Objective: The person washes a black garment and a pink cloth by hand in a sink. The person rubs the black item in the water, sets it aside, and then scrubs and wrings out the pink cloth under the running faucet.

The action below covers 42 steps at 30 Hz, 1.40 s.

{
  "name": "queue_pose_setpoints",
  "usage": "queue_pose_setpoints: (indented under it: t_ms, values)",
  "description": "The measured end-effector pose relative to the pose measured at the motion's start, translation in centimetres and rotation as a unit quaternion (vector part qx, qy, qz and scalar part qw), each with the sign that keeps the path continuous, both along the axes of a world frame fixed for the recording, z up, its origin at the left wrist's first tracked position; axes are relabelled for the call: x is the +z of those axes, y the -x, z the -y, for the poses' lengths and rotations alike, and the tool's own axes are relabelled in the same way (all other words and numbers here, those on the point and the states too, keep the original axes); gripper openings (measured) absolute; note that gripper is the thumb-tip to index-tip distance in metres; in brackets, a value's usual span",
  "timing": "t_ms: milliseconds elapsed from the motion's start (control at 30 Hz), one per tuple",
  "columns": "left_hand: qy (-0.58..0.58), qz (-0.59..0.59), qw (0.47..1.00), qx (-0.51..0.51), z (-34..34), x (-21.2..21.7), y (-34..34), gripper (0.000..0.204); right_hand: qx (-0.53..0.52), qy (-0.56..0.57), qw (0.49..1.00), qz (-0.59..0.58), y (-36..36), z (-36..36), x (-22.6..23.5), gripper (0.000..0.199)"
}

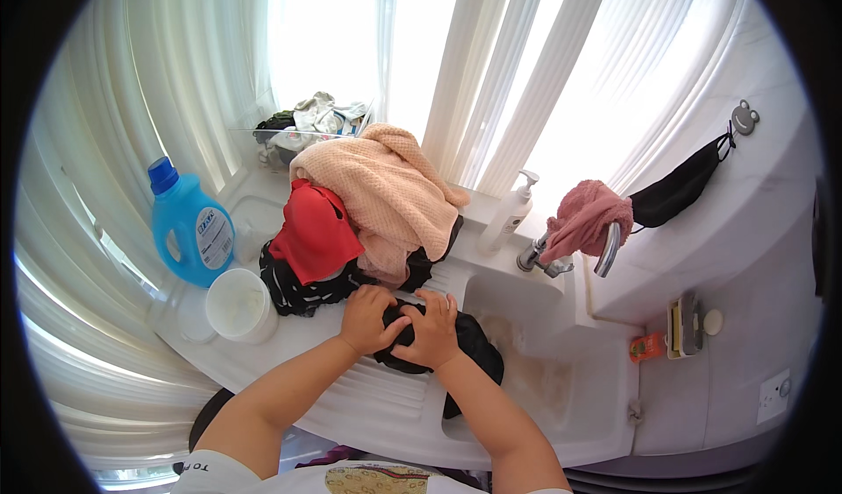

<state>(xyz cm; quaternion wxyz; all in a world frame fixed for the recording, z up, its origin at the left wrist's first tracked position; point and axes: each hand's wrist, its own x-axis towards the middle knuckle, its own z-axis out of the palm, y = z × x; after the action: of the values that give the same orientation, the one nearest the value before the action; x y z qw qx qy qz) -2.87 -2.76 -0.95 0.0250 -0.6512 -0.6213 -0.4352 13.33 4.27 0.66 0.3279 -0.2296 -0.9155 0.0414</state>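
A bunched black cloth garment (478, 352) lies on the ribbed washboard (379, 390) of the white sink, one end hanging over into the basin. My left hand (367, 320) grips its left side with curled fingers. Close beside it, my right hand (430, 332) is closed on the middle of the same cloth, thumbs nearly meeting. Just beyond my hands rises a laundry pile: a peach waffle-textured towel (386, 183), a red cloth (316, 231) and a black-and-white patterned cloth (303, 292). Cloudy water (535, 354) shows in the basin.
At left stand a blue detergent bottle (195, 227) and a white tub (241, 305). A pump bottle (510, 213) stands behind the basin. A pink cloth (586, 218) drapes over the faucet (608, 250). A black mask (684, 187) hangs right; a clear bin (307, 135) of clothes sits behind.
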Motion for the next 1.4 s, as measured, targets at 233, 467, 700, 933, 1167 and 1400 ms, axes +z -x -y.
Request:
queue_pose_setpoints:
  t_ms: [233, 467, 700, 933, 1167, 1400]
  values:
    - [0.154, 0.026, 0.987, -0.032, 4.9, 1.7, -0.4, 0.052, 0.026, 0.234, 0.967, 0.094, -3.7, 4.7, 0.6, 0.09]
    - [0.186, -0.061, 0.98, -0.039, 8.0, 1.1, -3.8, 0.042, 0.162, 0.15, 0.975, 0.011, -3.9, 5.7, -0.9, 0.064]
    - [0.203, -0.02, 0.965, 0.165, 3.6, 1.5, -2.7, 0.058, 0.079, 0.276, 0.952, 0.11, -4.1, 3.1, 0.8, 0.087]
    - [0.099, -0.016, 0.995, 0.012, 11.2, 0.9, -5.5, 0.038, 0.021, 0.01, 1.0, -0.014, -6.3, 10.1, -4.0, 0.065]
    - [0.198, 0.029, 0.974, 0.106, -0.2, 1.2, -2.1, 0.025, 0.018, 0.263, 0.965, 0.003, -1.4, 0.6, -1.5, 0.06]
    - [-0.041, -0.131, 0.987, -0.078, 13.9, -0.4, -5.8, 0.021, 0.057, 0.002, 0.998, -0.009, -7.9, 8.8, -3.8, 0.055]
